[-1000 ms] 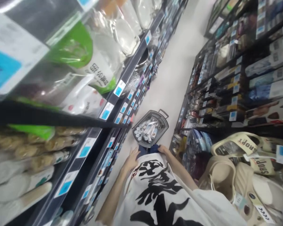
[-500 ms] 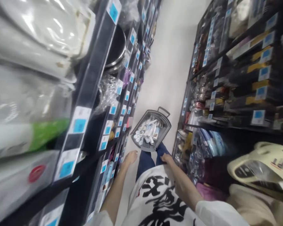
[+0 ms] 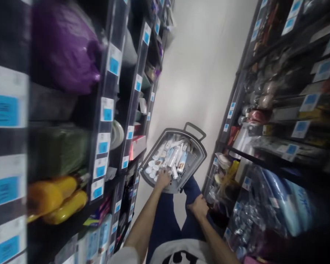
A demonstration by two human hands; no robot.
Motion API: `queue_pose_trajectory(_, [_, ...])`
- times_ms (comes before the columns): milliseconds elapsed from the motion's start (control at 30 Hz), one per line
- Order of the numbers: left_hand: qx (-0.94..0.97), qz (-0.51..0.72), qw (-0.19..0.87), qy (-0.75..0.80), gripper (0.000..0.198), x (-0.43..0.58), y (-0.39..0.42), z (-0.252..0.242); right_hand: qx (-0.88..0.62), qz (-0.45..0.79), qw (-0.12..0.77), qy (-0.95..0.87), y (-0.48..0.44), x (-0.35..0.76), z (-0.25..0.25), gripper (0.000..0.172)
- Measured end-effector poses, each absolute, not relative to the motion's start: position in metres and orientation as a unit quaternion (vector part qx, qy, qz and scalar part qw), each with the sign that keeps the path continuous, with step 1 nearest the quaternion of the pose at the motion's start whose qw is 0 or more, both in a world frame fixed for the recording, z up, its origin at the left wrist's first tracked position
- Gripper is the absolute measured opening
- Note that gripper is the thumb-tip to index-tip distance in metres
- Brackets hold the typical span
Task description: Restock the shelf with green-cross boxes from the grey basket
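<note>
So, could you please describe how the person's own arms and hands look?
Both the left hand and the right hand are bare: no gloves, and no ring or watch that I can make out. The forearms are uncovered; a short white sleeve shows at the left arm's upper end.

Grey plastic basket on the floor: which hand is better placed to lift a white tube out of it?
Left, probably. The left hand reaches into the grey plastic basket, at the white tubes and round jars; the right hand rests on the dark blue trouser leg, outside the rim.
</note>
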State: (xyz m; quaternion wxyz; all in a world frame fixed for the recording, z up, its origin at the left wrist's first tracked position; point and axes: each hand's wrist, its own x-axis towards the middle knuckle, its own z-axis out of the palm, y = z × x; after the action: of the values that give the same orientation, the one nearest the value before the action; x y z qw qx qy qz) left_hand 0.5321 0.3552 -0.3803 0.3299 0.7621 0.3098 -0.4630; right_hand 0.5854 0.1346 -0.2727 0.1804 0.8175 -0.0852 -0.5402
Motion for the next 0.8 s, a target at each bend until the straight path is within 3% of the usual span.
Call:
queue_pose_trajectory(167, [0.763, -0.492, 0.273, 0.319, 0.060, 0.577, 0.364, -0.461, 0.848, -0.492, 0.192, -0.052, 0.133, 0.585, -0.278, 0.077])
queue_pose_trajectory(333, [0.752, -0.531, 0.227, 0.318, 0.062, 0.589, 0.362, -0.503, 0.847, -0.493, 0.197, -0.039, 0.129, 0.585, -0.284, 0.081])
queue_pose_trajectory(500, [0.771, -0.523, 0.209, 0.296, 0.065, 0.586, 0.365, -0.496, 0.839, -0.509, 0.188, -0.039, 0.128, 0.584, -0.287, 0.084])
queue_pose_trajectory(800, [0.794, -0.483, 0.336, 0.155, 0.034, 0.567, 0.354, -0.442, 0.852, -0.486, 0.194, -0.030, 0.135, 0.600, -0.273, 0.076])
